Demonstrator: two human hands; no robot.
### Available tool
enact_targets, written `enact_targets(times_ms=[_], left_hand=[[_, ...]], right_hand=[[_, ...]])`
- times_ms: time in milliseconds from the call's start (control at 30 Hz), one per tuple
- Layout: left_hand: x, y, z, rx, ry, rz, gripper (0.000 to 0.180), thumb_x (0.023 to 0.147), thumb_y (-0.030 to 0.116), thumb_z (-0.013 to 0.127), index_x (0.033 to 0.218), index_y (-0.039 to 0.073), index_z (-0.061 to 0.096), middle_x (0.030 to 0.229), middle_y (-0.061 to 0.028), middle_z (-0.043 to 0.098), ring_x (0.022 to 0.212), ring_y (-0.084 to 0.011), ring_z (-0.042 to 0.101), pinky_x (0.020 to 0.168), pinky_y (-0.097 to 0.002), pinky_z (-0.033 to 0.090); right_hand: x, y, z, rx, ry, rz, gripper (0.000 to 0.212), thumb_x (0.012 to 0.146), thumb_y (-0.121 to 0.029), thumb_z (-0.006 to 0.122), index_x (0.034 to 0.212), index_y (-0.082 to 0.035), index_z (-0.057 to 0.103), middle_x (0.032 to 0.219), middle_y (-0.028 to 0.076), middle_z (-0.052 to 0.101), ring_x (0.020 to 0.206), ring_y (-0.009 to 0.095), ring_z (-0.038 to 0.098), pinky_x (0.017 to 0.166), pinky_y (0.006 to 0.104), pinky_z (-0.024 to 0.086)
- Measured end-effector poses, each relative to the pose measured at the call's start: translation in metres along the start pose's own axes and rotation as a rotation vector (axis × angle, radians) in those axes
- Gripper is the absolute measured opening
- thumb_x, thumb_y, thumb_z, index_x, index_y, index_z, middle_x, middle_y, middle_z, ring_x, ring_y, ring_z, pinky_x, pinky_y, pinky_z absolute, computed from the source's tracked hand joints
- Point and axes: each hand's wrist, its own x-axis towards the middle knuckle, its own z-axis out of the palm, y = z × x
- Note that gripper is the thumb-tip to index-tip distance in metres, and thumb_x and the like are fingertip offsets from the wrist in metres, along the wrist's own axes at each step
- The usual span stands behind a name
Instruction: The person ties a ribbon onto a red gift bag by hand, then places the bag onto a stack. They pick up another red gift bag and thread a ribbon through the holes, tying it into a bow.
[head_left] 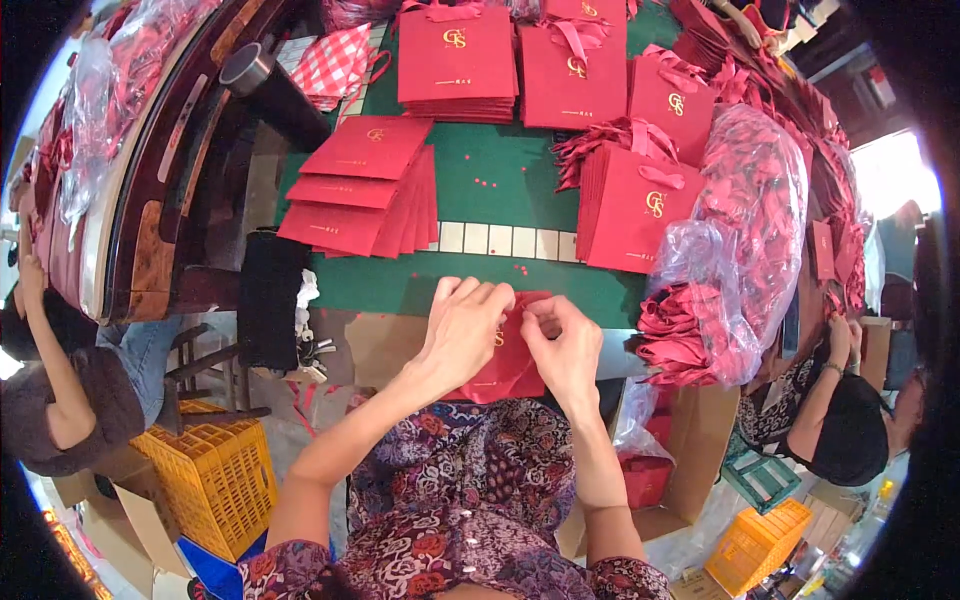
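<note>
At right of table [510, 207], plastic bag [755, 175]: red ribbon bundles.
Cardboard box [703, 450]: red items.
Left hand [462, 322]: curled; hold hidden.
Right hand [567, 348]: pinching red bag [512, 362].

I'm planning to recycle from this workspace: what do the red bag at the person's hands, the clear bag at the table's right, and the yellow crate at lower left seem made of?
Red bag: likely matt card or stiff paper; flat, creased panels.
Clear bag: thin, glossy plastic film; see-through, crinkled, with highlights.
Yellow crate: probably moulded plastic; even colour, regular openings.
</note>
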Motion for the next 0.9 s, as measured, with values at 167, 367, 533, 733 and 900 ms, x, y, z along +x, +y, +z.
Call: enact_targets(times_ms=[167, 367, 533, 733, 900], left_hand=[[0.000, 0.002, -0.008, -0.098, 0.008, -0.020, 0.022, 0.080, 0.002, 0.068, 0.100, 0.010, 0.060, 0.086, -0.0043, 0.067, 0.086, -0.0263, 0.060, 0.089, -0.0423, 0.036], [-0.006, 0.000, -0.012, -0.163, 0.022, -0.079, 0.021, 0.081, 0.002, 0.067, 0.100, 0.010, 0.065, 0.088, -0.0042, 0.069, 0.085, -0.0254, 0.062, 0.089, -0.0419, 0.035], [-0.014, 0.000, -0.018, -0.145, 0.005, -0.030, 0.019, 0.082, 0.001, 0.067, 0.099, 0.010, 0.067, 0.091, -0.0046, 0.068, 0.088, -0.0243, 0.062, 0.088, -0.0409, 0.035], [-0.027, 0.010, -0.021, 0.018, 0.007, 0.161, 0.027, 0.078, 0.000, 0.067, 0.101, 0.014, 0.071, 0.090, -0.0017, 0.065, 0.088, -0.0216, 0.058, 0.090, -0.0378, 0.035], [-0.038, 0.007, -0.019, 0.055, 0.054, 0.317, 0.033, 0.074, -0.002, 0.061, 0.100, 0.016, 0.070, 0.093, 0.0003, 0.062, 0.093, -0.0209, 0.054, 0.090, -0.0390, 0.034]], right_hand=[[-0.004, -0.007, 0.002, -0.015, 0.008, -0.039, 0.008, 0.086, -0.005, 0.070, 0.089, -0.001, 0.064, 0.080, 0.013, 0.070, 0.067, 0.023, 0.071, 0.063, 0.0344, 0.055], [-0.006, -0.009, 0.005, 0.097, -0.001, -0.027, 0.012, 0.088, -0.007, 0.073, 0.091, -0.001, 0.064, 0.083, 0.014, 0.071, 0.071, 0.022, 0.072, 0.065, 0.0341, 0.056], [-0.002, -0.018, -0.009, -0.018, -0.003, -0.194, 0.013, 0.085, -0.011, 0.077, 0.093, -0.003, 0.072, 0.085, 0.011, 0.063, 0.081, 0.029, 0.065, 0.071, 0.0388, 0.052], [0.015, -0.007, -0.031, -0.146, -0.407, -0.099, 0.021, 0.086, -0.021, 0.072, 0.084, 0.000, 0.073, 0.077, 0.014, 0.064, 0.072, 0.029, 0.065, 0.068, 0.0398, 0.050], [0.025, 0.014, -0.029, 0.048, -0.637, -0.073, 0.020, 0.085, -0.019, 0.072, 0.087, 0.001, 0.075, 0.079, 0.011, 0.071, 0.072, 0.017, 0.067, 0.069, 0.0334, 0.052]])
